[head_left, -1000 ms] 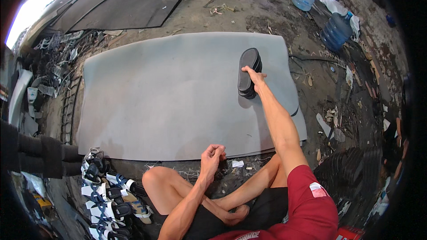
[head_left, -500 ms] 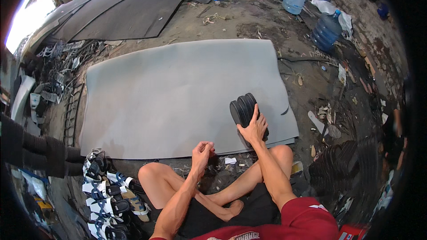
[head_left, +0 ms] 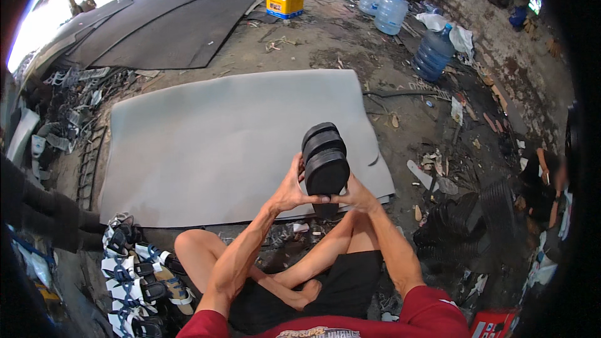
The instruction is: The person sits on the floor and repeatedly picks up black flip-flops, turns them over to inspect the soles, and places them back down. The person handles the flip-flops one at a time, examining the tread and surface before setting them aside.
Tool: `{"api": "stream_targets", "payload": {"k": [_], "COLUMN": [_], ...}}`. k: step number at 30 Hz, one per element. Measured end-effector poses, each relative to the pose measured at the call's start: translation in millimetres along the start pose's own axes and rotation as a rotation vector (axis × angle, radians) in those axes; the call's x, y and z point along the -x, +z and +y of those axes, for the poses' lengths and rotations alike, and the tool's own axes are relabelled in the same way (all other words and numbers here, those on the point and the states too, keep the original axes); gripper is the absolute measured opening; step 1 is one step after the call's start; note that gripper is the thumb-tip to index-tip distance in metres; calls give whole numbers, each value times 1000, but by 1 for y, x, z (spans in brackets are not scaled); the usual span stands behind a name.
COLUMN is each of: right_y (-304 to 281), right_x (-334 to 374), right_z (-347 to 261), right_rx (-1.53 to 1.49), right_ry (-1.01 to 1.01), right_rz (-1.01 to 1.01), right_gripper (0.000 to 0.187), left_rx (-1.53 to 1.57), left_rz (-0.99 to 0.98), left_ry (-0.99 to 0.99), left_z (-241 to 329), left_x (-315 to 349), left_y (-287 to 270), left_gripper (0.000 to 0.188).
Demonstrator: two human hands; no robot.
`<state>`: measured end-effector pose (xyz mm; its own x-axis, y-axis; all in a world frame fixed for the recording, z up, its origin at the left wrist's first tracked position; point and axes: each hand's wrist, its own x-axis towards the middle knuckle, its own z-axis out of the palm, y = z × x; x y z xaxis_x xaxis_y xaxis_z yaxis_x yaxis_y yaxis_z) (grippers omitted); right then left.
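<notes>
A stack of black shoe soles stands in front of me above the near right part of a large grey sheet. Gripping its left side is my left hand, the thumb laid across the near face. On the right side my right hand closes round the same stack, its thumb meeting the left one. The fingers behind the soles are partly hidden. Both my bare knees lie at the sheet's near edge.
Several white-strapped sandals sit in rows at my lower left. More black soles are piled at the right. Farther off are dark sheets, a yellow box and blue water jugs. Scraps litter the floor.
My left hand has moved right and taken hold of the soles beside my right hand. The stack has been lifted and turned more upright. My view has shifted a little.
</notes>
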<state>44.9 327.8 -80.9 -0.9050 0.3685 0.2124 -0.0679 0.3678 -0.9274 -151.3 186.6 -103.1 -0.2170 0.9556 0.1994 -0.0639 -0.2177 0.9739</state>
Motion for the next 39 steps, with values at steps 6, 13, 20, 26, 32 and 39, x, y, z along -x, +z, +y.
{"api": "stream_targets", "payload": {"k": [6,13,20,26,32,39], "right_y": [-49,15,-45,-50,-9,-6], "right_x": [-21,-14,-12,-15,-18,-16], "right_z": [-85,-13,-11,21,130,132], "right_rx": [349,723,544,427,704,591], "right_ry": [-57,-43,218,219,216,369], "right_rz": [-31,-76,118,440,138,-13], "right_gripper": [121,109,95,90,85,81], "left_rx": [-214,-373,-684,-1165,-1199,-1187], "left_rz": [164,138,276,175,124,168], "left_ry": [161,211,22,-170,-201,-147], "left_z": [-25,-115,-92,-102,-114,-120], "left_x": [4,23,8,-9,-9,-8], "left_y": [26,20,26,33,43,37], "left_gripper": [129,126,119,132,135,124]}}
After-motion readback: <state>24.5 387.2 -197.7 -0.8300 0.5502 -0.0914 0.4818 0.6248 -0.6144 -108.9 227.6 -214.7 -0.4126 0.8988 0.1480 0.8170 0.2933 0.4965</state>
